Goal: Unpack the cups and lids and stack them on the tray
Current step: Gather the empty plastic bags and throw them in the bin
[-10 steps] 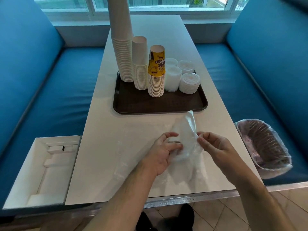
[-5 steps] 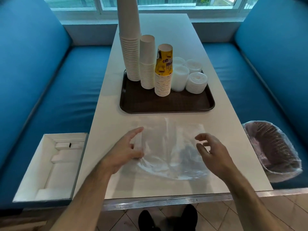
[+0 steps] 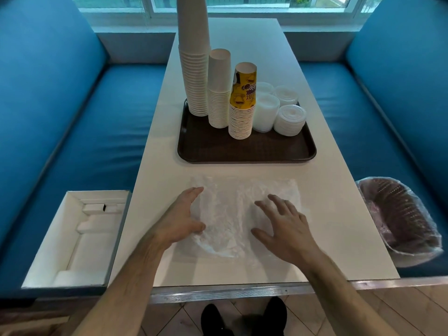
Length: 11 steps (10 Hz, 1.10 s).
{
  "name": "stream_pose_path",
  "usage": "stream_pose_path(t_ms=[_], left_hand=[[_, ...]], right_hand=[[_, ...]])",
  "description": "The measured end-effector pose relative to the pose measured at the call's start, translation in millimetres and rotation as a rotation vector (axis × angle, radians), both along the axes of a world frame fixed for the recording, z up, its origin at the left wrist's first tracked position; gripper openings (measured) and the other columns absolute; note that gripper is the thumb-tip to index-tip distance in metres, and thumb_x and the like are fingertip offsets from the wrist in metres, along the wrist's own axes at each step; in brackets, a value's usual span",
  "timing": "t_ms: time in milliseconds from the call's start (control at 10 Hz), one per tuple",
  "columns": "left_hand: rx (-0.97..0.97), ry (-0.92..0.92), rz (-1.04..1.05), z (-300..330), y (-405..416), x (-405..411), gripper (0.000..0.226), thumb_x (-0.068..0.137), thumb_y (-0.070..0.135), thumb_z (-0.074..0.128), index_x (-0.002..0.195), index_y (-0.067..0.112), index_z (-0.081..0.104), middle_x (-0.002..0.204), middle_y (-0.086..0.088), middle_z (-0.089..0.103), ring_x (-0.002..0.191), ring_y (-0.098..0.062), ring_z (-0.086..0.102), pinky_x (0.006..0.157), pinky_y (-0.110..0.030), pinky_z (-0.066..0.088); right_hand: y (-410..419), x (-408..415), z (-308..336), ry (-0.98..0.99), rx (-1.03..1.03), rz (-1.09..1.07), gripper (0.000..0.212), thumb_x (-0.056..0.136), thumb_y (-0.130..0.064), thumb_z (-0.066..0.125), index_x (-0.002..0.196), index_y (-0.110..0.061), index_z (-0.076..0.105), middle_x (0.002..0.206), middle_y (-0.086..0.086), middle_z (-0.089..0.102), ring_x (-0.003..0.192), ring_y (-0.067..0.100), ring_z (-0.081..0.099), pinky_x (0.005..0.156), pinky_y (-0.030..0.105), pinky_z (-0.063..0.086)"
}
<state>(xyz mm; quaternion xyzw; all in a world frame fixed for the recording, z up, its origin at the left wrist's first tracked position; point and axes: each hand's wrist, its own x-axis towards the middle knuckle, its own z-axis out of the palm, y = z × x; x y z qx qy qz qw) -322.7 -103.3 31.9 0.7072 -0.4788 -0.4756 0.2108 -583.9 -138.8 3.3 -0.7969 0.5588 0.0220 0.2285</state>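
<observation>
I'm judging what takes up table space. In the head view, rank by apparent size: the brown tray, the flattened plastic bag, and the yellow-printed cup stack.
1. brown tray
2. flattened plastic bag, close behind, but nearer the camera, so unsure
3. yellow-printed cup stack, clearly smallest

Cup stacks [image 3: 219, 88], lids [image 3: 289, 120] on tray [image 3: 244, 151]

A white table [image 3: 327, 185] stands between blue booth benches [image 3: 72, 132] below a window [image 3: 266, 3]; an open white box [image 3: 72, 238] lies on one bench, a plastic-lined wastebasket [image 3: 400, 219] on the other.
</observation>
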Motion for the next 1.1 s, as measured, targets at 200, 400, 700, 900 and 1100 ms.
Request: stream_pose_path(t_ms=[200, 400, 700, 900, 1100], left_hand=[[-0.007, -0.206, 0.071, -6, -9, 1, 0.086, 0.088, 0.012, 0.075, 0.157, 0.026, 0.026, 0.162, 0.003, 0.024, 0.136, -0.028, 0.046, 0.111, -0.043, 0.044], [0.169, -0.676, 0.073, -8, -19, -15, 0.078, 0.087, 0.064, 0.062, 0.136, 0.005, 0.046, 0.136, -0.017, 0.044, 0.126, -0.031, 0.045, 0.098, -0.038, 0.044], [0.092, 0.057, 0.401, 3, -40, -22, 0.044, 0.088, 0.015, 0.07, 0.122, 0.014, 0.041, 0.112, -0.009, 0.056, 0.095, -0.029, 0.062, 0.072, -0.038, 0.054], [0.018, 0.182, 0.168, 6, -14, -9, 0.084, 0.081, -0.006, 0.073, 0.135, 0.045, 0.034, 0.125, 0.005, 0.042, 0.106, -0.026, 0.058, 0.084, -0.041, 0.059], [0.056, 0.175, 0.057, 4, -6, -3, 0.089, 0.076, -0.007, 0.078, 0.146, 0.038, 0.046, 0.15, 0.005, 0.042, 0.127, -0.021, 0.05, 0.106, -0.042, 0.05]], right_hand=[[3, 3, -1, 0.05, -0.013, -0.014, 0.072, 0.088, -0.069, 0.054, 0.15, -0.047, 0.023, 0.164, -0.009, 0.011, 0.15, 0.026, 0.011, 0.119, 0.048, 0.022], [1, 3, -1, 0.053, -0.011, -0.027, 0.073, 0.086, -0.071, 0.055, 0.149, -0.048, 0.026, 0.163, -0.011, 0.013, 0.149, 0.024, 0.011, 0.117, 0.047, 0.023], [0, 2, -2, 0.044, -0.009, -0.034, 0.074, 0.085, -0.072, 0.056, 0.149, -0.049, 0.027, 0.162, -0.013, 0.013, 0.149, 0.024, 0.012, 0.116, 0.048, 0.023], [0, 1, -3, 0.041, -0.002, -0.037, 0.075, 0.085, -0.072, 0.056, 0.149, -0.049, 0.026, 0.163, -0.013, 0.012, 0.149, 0.024, 0.012, 0.117, 0.047, 0.023], [-1, 2, -1, 0.048, 0.0, -0.028, 0.075, 0.086, -0.071, 0.056, 0.15, -0.049, 0.026, 0.163, -0.012, 0.012, 0.149, 0.024, 0.012, 0.117, 0.048, 0.023]])
